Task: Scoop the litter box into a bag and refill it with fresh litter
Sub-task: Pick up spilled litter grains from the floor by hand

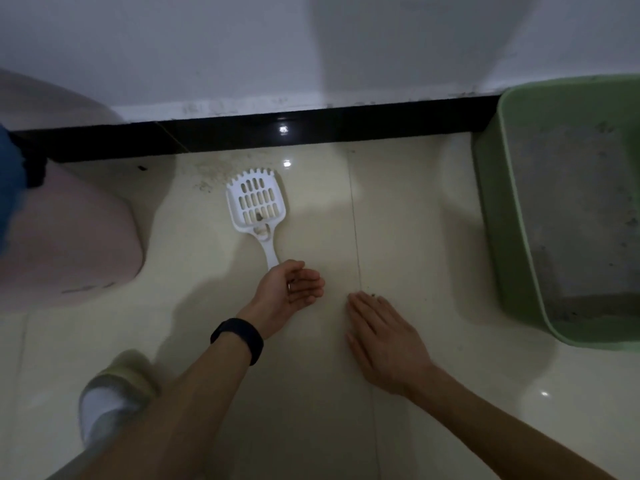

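Note:
A white slotted litter scoop (257, 205) lies flat on the tiled floor near the wall, handle pointing toward me. My left hand (290, 288) hovers palm-up and cupped just past the handle's end, with a small dark speck in the palm. My right hand (382, 332) lies flat, palm down, fingers together, on the floor beside a few dark litter crumbs (373, 294). The green litter box (502, 237) stands at the right with a thin grey layer of litter (581, 216) inside.
A pink rounded container (69, 244) sits at the left beside a blue cloth edge (10, 181). A black baseboard (259, 133) runs along the white wall. Scattered litter dust (211, 174) lies near the scoop's head. My slippered foot (110, 396) is at lower left.

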{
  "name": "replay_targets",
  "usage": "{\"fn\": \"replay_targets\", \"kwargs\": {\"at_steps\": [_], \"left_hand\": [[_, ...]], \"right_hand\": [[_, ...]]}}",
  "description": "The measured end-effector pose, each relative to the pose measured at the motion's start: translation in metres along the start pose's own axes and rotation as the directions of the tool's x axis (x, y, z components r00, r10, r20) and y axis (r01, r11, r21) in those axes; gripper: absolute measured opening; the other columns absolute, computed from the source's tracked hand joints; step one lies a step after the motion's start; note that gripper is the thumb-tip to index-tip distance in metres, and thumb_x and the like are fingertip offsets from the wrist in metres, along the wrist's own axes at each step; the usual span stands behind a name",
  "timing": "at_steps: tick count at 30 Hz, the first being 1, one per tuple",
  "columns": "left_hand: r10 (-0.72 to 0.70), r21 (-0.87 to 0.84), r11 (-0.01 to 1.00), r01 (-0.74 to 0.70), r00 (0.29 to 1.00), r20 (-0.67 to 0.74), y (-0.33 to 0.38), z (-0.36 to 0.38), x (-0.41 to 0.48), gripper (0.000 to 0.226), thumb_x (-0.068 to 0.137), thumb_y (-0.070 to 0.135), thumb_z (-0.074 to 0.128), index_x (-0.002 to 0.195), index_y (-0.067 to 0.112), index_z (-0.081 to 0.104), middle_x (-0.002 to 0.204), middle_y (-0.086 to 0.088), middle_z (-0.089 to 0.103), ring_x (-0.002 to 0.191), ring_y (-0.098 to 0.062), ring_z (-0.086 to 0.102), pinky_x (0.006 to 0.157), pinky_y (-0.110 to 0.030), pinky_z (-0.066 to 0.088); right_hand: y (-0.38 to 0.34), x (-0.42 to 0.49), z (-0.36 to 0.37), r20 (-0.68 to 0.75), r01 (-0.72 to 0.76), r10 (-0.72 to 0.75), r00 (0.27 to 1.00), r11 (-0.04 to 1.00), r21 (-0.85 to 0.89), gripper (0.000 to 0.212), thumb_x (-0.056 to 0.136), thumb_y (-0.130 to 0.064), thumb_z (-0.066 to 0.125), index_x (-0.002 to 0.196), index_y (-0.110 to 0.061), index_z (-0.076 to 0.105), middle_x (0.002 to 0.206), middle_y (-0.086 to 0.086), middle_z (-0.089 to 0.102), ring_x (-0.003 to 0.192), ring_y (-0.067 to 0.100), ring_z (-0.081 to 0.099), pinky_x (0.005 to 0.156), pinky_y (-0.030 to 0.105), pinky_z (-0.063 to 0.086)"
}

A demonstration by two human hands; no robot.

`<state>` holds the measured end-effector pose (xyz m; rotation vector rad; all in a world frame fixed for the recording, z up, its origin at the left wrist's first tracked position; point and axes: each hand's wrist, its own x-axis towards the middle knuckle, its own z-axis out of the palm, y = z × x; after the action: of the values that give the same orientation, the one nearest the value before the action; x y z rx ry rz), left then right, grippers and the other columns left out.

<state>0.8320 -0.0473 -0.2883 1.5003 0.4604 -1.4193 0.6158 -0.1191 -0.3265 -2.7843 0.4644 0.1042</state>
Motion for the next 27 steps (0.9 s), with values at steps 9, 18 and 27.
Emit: {"fn": "replay_targets", "kwargs": {"at_steps": [9,18,27], "left_hand": [[0.004,0.006,1.0,-0.004,0.999,-0.039,-0.004,0.011,-0.005,0.031,0.094,0.024,0.051,0.079,0.003,0.069,0.077,-0.011,0.074,0.065,-0.019,0.07,0.067,-0.028,0.053],[0.033,-0.084,0.996,-0.04,0.997,-0.074,-0.017,0.021,-0.018,0.032,0.094,0.024,0.049,0.081,0.003,0.069,0.077,-0.011,0.074,0.067,-0.02,0.071,0.066,-0.027,0.053],[0.051,-0.102,0.993,-0.06,0.995,-0.087,-0.035,0.024,-0.051,0.032,0.096,0.023,0.047,0.081,0.004,0.068,0.075,-0.01,0.074,0.071,-0.021,0.07,0.068,-0.028,0.053]], "right_hand": [[0.01,0.035,0.0,0.122,-0.093,0.1,0.987,0.994,-0.059,0.068,0.099,-0.047,0.031,0.151,-0.003,0.03,0.161,0.012,0.021,0.15,0.024,0.015,0.119,0.047,0.023],[0.015,-0.006,-0.013,-0.075,0.054,-0.05,0.996,0.997,0.053,0.048,0.099,-0.034,0.044,0.129,-0.002,0.061,0.139,0.013,0.056,0.13,0.03,0.051,0.111,0.044,0.038],[-0.006,-0.013,0.006,0.229,0.016,-0.014,0.973,1.0,-0.004,0.069,0.1,-0.049,0.024,0.154,-0.006,0.021,0.163,0.008,0.015,0.151,0.02,0.008,0.119,0.049,0.018]]}}
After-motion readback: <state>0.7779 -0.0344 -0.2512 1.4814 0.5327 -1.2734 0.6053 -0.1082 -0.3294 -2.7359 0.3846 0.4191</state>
